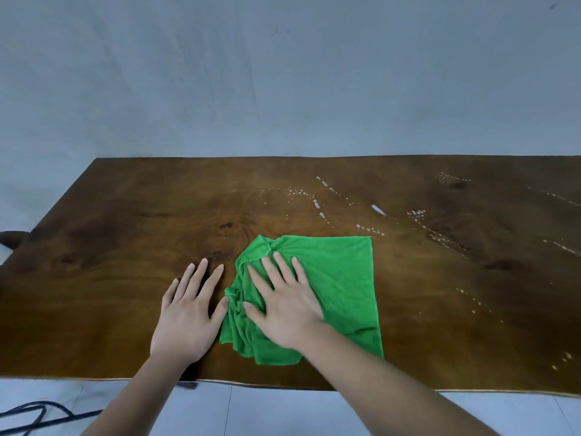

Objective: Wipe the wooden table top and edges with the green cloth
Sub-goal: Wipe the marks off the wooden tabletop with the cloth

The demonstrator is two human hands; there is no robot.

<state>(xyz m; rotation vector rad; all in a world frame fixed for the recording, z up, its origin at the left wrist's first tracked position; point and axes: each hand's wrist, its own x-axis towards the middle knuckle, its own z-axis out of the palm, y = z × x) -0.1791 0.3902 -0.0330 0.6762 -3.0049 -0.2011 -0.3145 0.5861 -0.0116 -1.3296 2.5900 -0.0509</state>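
A green cloth [342, 278] lies on the dark wooden table top [125, 247], spread flat on its right side and bunched into folds on its left. My right hand [283, 303] presses flat on the bunched part with its fingers straight and spread. Just left of the cloth, my left hand [188, 309] rests flat on the bare wood, its thumb touching the cloth's edge. White droplets and streaks [371, 212] dot the table behind and to the right of the cloth.
The table's far edge meets a plain grey wall [283, 73]. Its near edge [276, 385] runs across the bottom, with pale floor below. A dark cable [37, 413] lies on the floor at the lower left. A dark object [11, 237] pokes out past the table's left end.
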